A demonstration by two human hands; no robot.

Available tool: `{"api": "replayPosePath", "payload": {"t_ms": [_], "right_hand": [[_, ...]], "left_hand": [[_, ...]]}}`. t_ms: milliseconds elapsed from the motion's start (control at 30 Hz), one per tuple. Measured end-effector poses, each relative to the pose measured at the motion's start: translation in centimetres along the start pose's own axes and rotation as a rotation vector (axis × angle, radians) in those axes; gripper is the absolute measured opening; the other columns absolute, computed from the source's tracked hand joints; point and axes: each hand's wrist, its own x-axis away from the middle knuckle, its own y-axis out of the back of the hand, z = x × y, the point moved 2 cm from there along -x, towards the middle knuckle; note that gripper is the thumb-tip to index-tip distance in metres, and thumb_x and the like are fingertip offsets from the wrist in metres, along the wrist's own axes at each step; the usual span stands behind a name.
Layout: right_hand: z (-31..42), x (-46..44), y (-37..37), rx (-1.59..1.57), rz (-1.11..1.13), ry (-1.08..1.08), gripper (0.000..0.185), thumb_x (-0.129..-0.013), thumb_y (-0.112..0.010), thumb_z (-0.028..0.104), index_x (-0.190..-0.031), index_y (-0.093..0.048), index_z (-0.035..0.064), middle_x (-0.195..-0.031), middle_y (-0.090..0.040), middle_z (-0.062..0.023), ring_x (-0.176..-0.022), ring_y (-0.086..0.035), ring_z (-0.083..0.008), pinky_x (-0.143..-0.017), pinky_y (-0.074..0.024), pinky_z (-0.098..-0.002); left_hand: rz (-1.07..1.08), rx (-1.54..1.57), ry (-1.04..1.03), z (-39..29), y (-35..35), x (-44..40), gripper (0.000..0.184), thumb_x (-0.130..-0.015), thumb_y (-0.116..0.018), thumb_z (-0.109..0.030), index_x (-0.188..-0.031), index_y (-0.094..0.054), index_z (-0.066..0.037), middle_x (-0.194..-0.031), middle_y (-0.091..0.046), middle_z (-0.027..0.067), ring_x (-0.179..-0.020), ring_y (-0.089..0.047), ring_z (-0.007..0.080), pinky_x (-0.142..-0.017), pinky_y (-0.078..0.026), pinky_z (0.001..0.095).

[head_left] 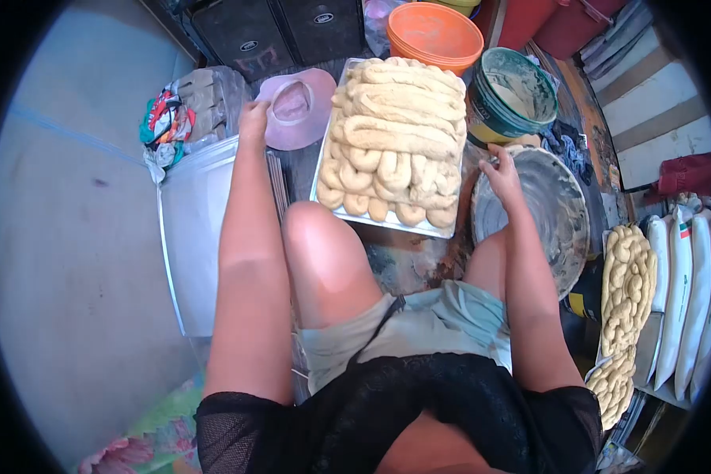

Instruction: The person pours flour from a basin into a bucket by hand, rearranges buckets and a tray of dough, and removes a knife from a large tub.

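My left hand [253,120] is closed at the brim of a pink hat [299,107], left of the dough tray. My right hand [504,175] is beside the near-left rim of a large round basin [557,205] with whitish residue inside; its thumb and fingers are apart, and nothing shows between them. Between my hands stands a metal tray [442,231] piled with shaped dough [403,138]: long twisted strips on top, rounded loops lower down.
Orange tubs [434,35] and a green bucket [513,91] stand behind. Flat metal sheets [197,229] lean at the left, below a bag with cloths [166,122]. More braided dough [628,284] and white sacks [691,292] are at the right.
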Motion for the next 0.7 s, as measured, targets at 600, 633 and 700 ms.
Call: {"api": "replayPosePath", "payload": {"t_ms": [600,633,700], "right_hand": [[3.4,-4.9,-1.9,0.051,0.168,-0.071,0.043,-0.08,-0.062,0.007,-0.12,-0.048,0.0072,-0.118,-0.046,-0.0083,-0.091,-0.053,-0.0175,-0.077,-0.0464,-0.0291],[3.2,-5.4,-2.1,0.057,0.167,-0.071,0.043,-0.08,-0.062,0.007,-0.121,-0.047,0.0071,-0.119,-0.046,-0.0084,-0.091,-0.053,-0.0176,-0.078,-0.0462,-0.0291],[2.1,-6.2,-2.1,0.089,0.191,-0.093,0.045,-0.079,-0.062,0.005,-0.121,-0.046,0.0065,-0.121,-0.045,-0.0085,-0.092,-0.053,-0.0178,-0.079,-0.0459,-0.0291]], "left_hand": [[0.797,-1.297,-0.268,20.9,-15.6,-12.2,0.052,-0.081,-0.058,-0.036,-0.132,-0.044,-0.031,-0.149,-0.01,0.0179,-0.133,-0.025,0.0374,-0.102,-0.034,0.0424],[0.82,-1.315,-0.305,21.9,-16.0,-12.4,0.054,-0.081,-0.058,-0.039,-0.133,-0.042,-0.033,-0.149,-0.004,0.0169,-0.134,-0.02,0.039,-0.102,-0.032,0.0456],[0.855,-1.347,-0.383,23.7,-17.1,-12.8,0.057,-0.081,-0.057,-0.044,-0.134,-0.038,-0.038,-0.15,0.008,0.0149,-0.136,-0.01,0.0423,-0.102,-0.029,0.0518]]}}
